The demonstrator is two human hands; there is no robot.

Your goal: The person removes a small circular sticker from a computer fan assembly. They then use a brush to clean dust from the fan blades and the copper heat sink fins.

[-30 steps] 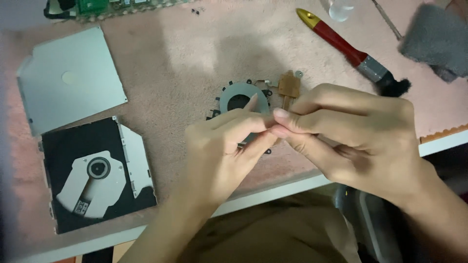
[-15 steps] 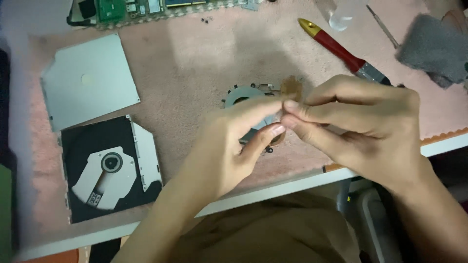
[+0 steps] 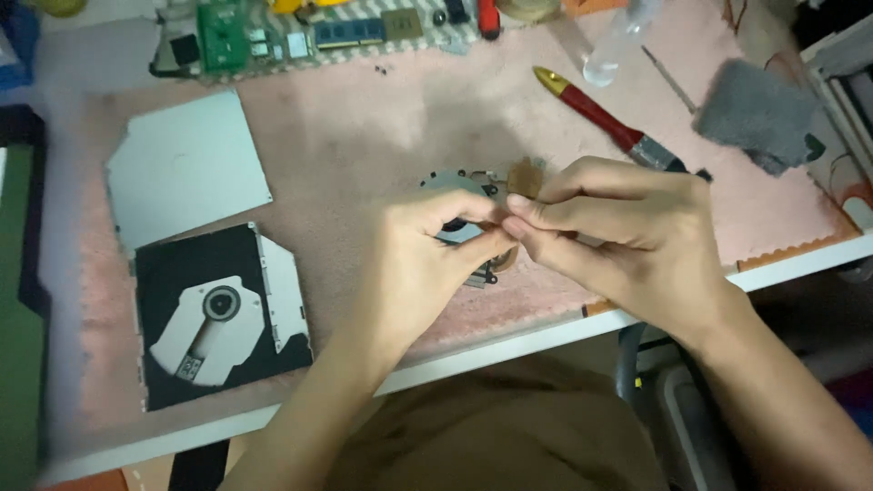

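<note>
Drive cover (image 3: pixel 186 168): 1 grey metal plate, lying off its drive, far left on the pink mat (image 3: pixel 364 127).
Optical drive (image 3: pixel 218 314): 1, opened, insides showing, just below the cover.
Left hand (image 3: pixel 414 264): my fingertips pinched against the right's; what they nip, I cannot tell.
Cooling fan (image 3: pixel 459 186): 1, flat on the mat beneath my hands; I judge it part-dismantled, with work left.
Right hand (image 3: pixel 627 232): pinched likewise.
Brush (image 3: pixel 609 123): 1, red-handled, beyond my right hand.
Grey cloth (image 3: pixel 759 114): 1, far right.

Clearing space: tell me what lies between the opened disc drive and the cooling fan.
Only bare pink mat between the disc drive and the fan, plus the left hand reaching over it, in the head view.
</note>
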